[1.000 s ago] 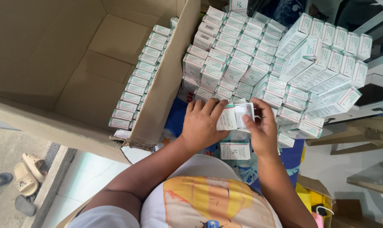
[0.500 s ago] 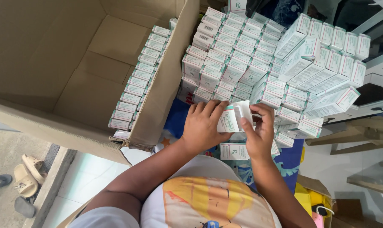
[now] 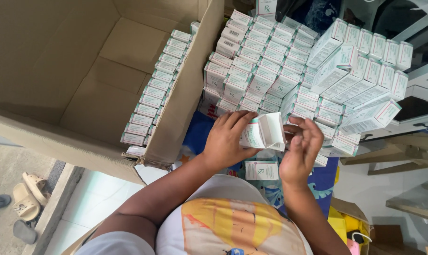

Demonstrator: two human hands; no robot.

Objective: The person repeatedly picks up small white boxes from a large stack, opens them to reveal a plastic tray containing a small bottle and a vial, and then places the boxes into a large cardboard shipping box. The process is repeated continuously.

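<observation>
Left hand: the left hand (image 3: 226, 141) is closed around a small white carton (image 3: 263, 133), fingers wrapped over its near side, holding it up just in front of the chest.
Right hand: the right hand (image 3: 299, 151) is against the carton's open end, fingertips at the flap, so both hands are together on the one carton.
Step in hand: it looks like the end of the carton is being worked, opened or tucked; I cannot tell which.
Next move: judged from the grip, it calls for small finger work at the flap while the left hand keeps the carton steady.
Beyond the hands: a heap of matching cartons (image 3: 289, 71) lies close, leaning and loose on the right side.
Left of the hands: a big cardboard box (image 3: 77, 61) with one row of cartons (image 3: 155, 89) along its near wall; most of its floor is bare.
Below the hands: one more carton (image 3: 261, 170) lies flat on a blue cloth (image 3: 200, 130).
Room: tight ahead, freer toward the box.
</observation>
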